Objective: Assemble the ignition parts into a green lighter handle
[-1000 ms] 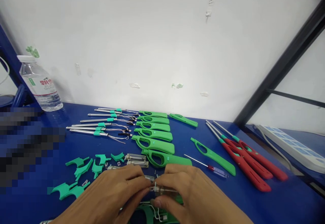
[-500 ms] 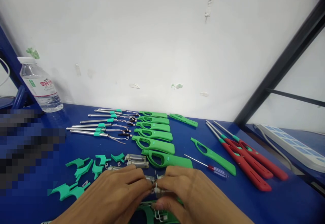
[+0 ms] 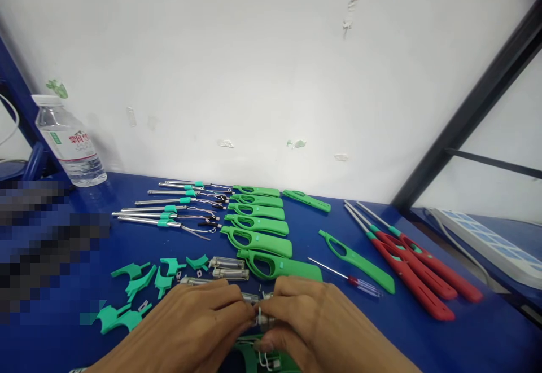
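Fingertips of our left hand and right hand pinch a clear fuel cartridge (steadying it) above a green lighter shell.

A small clear cartridge, metal-capped and tube-shaped, lay pinched between the fingertips of the left hand and the right hand, low at the near edge of the blue table. It sat roughly level, its length running left to right, and most of its body was hidden by the fingers (only a glint of metal and clear plastic showed). A thin white wire stood at its left end. Directly beneath it lay a green lighter shell, open side up, with white wiring looped inside; whether the cartridge touched the shell could not be told.
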### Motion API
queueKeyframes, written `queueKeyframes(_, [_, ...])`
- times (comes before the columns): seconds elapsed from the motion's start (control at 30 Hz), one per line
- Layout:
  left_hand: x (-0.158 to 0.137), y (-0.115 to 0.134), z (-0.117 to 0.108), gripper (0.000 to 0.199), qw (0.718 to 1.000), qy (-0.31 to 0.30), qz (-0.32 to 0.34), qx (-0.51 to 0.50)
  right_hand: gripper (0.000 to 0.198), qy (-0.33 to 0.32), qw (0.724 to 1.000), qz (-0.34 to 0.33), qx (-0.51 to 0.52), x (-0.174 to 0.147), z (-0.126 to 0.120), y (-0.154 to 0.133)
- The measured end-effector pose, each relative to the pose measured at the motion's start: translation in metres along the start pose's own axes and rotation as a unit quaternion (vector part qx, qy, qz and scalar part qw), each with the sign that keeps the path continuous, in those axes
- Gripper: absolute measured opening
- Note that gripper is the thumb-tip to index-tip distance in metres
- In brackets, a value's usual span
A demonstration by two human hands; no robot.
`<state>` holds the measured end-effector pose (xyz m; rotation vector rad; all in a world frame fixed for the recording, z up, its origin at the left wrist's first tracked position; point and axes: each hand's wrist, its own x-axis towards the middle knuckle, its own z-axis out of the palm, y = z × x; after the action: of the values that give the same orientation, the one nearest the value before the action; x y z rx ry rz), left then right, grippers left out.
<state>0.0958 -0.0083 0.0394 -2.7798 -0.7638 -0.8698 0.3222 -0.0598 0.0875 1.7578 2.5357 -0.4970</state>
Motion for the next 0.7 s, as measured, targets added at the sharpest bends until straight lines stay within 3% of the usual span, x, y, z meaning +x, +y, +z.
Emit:
queueKeyframes(0.23, [-0.018, -0.007, 0.012, 0.023, 1.0, 0.003, 0.014, -0.011, 0.02, -0.003, 1.0, 0.017, 0.012, 0.001, 0.0, 0.0])
queueKeyframes(0.43, [-0.027, -0.006, 0.022, 0.056, 0.994, 0.09, 0.036, -0.051, 0.02, -0.019, 0.999, 0.024, 0.016, 0.001, -0.004, -0.004])
queueKeyframes(0.5, [-0.022, -0.005, 0.021, 0.051, 0.995, 0.082, 0.023, -0.047, 0.018, -0.026, 0.999, 0.024, 0.022, 0.002, -0.005, -0.005])
queueKeyframes(0.6, [-0.011, -0.004, 0.017, 0.026, 0.999, 0.049, 0.02, -0.012, 0.017, -0.038, 0.998, 0.031, 0.03, 0.002, -0.008, -0.005])
queueKeyframes(0.7, [-0.002, -0.006, 0.012, 0.029, 0.999, 0.021, 0.025, 0.016, 0.018, -0.048, 0.998, 0.038, 0.033, 0.002, -0.01, -0.006])
